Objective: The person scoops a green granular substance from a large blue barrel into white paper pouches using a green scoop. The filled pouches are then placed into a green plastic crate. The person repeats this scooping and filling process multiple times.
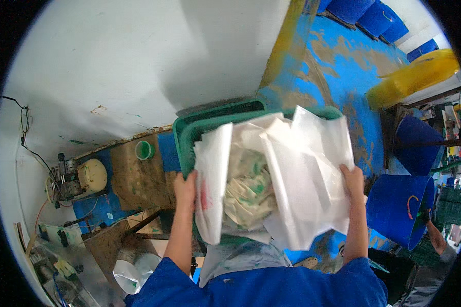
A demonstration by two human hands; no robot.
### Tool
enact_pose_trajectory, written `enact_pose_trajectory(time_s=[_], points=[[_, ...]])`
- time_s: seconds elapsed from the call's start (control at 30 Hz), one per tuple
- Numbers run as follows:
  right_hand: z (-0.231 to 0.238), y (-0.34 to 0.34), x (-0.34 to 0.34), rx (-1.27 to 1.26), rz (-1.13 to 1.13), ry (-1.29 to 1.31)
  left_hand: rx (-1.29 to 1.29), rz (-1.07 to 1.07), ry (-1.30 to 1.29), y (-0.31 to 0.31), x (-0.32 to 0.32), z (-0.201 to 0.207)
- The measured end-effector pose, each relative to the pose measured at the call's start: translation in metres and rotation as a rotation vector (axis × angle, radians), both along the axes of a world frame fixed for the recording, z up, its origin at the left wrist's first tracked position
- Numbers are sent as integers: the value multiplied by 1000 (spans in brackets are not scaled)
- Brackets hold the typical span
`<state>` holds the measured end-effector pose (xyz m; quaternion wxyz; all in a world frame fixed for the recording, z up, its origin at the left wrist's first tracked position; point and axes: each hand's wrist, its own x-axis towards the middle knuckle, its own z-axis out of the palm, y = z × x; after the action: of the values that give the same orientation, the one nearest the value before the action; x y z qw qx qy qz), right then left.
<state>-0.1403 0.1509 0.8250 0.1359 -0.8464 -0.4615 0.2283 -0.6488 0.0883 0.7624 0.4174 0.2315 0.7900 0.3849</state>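
In front of my body is a green plastic tub, with white plastic sheets spilling over its sides. Between the sheets shows a crumpled, cream-coloured mass with green stains; I cannot make out its material. My left hand is closed at the tub's left side, beside a folded sheet edge with a red mark. At the right side my right hand is closed, its thumb over the draped sheet. The sheets hide the rim there, and the fingers of both hands are partly hidden.
Another green tub stands behind, against the white wall. Left are a brown board bearing a green-lined cup and a machine with a cream tank. Blue drums stand right, near another person's arm. Yellow sacking lies beyond.
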Motion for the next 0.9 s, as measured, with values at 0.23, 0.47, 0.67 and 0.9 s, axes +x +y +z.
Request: enact_pose_trajectory(time_s=[0.23,0.47,0.67,0.9], points=[[-98,91,-14,-81,-14,-20,169,6,123,64,16,-51],[-80,101,-13,-52,-30,43,137,69,47,77,5,-63],[-98,117,-8,70,-51,21,125,138,-9,102,21,-74],[-100,132,-6,126,-164,53,-188,-228,-127,123,31,-45]])
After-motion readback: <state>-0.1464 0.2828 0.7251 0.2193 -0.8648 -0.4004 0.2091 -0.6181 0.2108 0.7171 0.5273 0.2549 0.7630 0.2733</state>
